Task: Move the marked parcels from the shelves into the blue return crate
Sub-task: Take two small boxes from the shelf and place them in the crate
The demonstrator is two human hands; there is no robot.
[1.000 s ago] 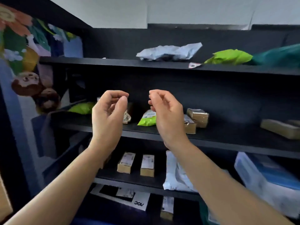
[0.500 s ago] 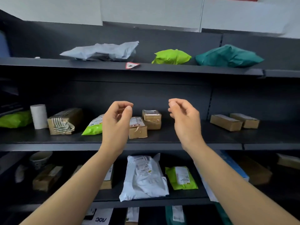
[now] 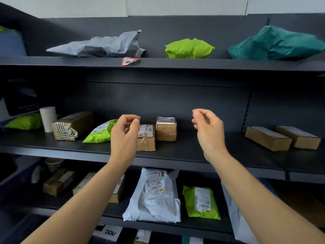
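Dark shelves [image 3: 175, 155] hold parcels on three levels. My left hand [image 3: 124, 134] is raised in front of the middle shelf, empty, fingers loosely curled, covering part of a small brown box with a red-edged label [image 3: 146, 138]. My right hand [image 3: 209, 129] hovers to the right, also empty and half curled. A second small brown box [image 3: 166, 129] sits between the hands. On the top shelf a grey bag [image 3: 105, 46] lies over a red-bordered triangular tag [image 3: 130, 61]. The blue crate is not in view.
Top shelf: lime bag [image 3: 189, 48] and teal bag [image 3: 276, 44]. Middle shelf: lime pouch [image 3: 101, 132], torn brown box [image 3: 73, 125], white roll [image 3: 47, 118], two brown boxes [image 3: 281, 138] at right. Lower shelf: white bag [image 3: 155, 194], lime pouch [image 3: 200, 202], brown boxes [image 3: 58, 182].
The view swung right along the shelves and closer. Both hands stayed raised and empty; they have spread further apart.
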